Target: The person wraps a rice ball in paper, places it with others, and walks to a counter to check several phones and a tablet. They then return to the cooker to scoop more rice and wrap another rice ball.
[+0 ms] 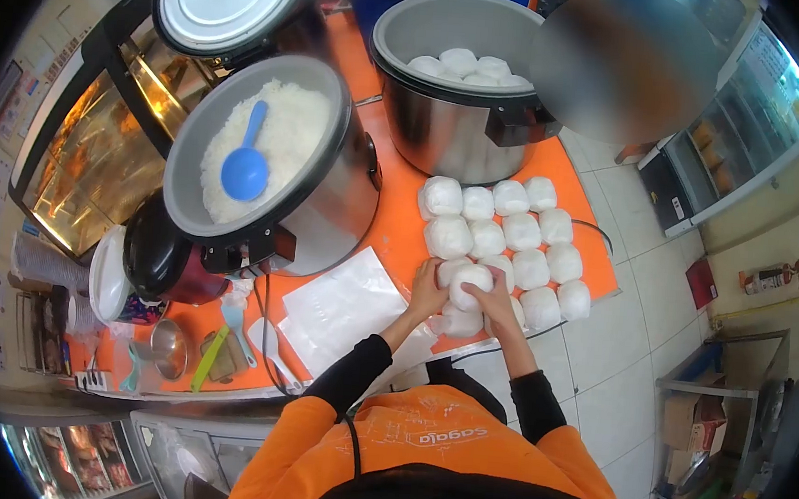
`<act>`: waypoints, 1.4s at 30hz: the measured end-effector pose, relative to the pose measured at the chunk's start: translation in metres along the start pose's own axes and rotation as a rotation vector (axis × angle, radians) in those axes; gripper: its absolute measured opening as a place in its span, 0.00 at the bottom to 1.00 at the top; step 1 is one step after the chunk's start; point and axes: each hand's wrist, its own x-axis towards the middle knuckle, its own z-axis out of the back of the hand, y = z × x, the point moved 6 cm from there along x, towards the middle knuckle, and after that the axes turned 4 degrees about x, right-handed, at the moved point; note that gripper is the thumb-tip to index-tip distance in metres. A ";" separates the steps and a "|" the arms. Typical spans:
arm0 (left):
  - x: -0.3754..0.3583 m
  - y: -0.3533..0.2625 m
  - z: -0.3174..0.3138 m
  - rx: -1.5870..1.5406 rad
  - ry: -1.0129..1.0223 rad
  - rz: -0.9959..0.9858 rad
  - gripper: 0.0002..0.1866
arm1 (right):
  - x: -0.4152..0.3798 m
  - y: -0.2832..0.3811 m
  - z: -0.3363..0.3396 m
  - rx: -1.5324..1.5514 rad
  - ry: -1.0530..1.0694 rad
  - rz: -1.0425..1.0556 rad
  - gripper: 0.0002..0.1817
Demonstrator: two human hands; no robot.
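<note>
Both my hands are around a white paper-wrapped rice bundle at the front left of the rows of bundles. My left hand presses its left side, and my right hand grips its right side. Rows of similar wrapped bundles sit packed together just beyond and to the right. Another bundle lies partly hidden below my hands. Left of them, a stack of white paper sheets lies on the orange table. A large cooker of white rice stands open further left, with a blue scoop on the rice.
A second open cooker at the back holds several wrapped bundles. A metal bowl, a green-handled utensil and a white spatula lie at the table's front left. A black cord crosses there. A glass display case stands left.
</note>
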 end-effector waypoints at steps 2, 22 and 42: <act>0.002 0.015 -0.002 -0.103 0.008 0.011 0.23 | 0.013 0.006 -0.012 -0.090 -0.036 0.049 0.38; -0.005 -0.015 0.029 -0.225 -0.114 0.202 0.21 | -0.031 0.177 -0.093 -0.483 -0.145 0.991 0.16; -0.052 -0.105 0.333 0.724 -1.212 -0.450 0.13 | 0.082 0.222 -0.454 -1.367 1.418 1.352 0.13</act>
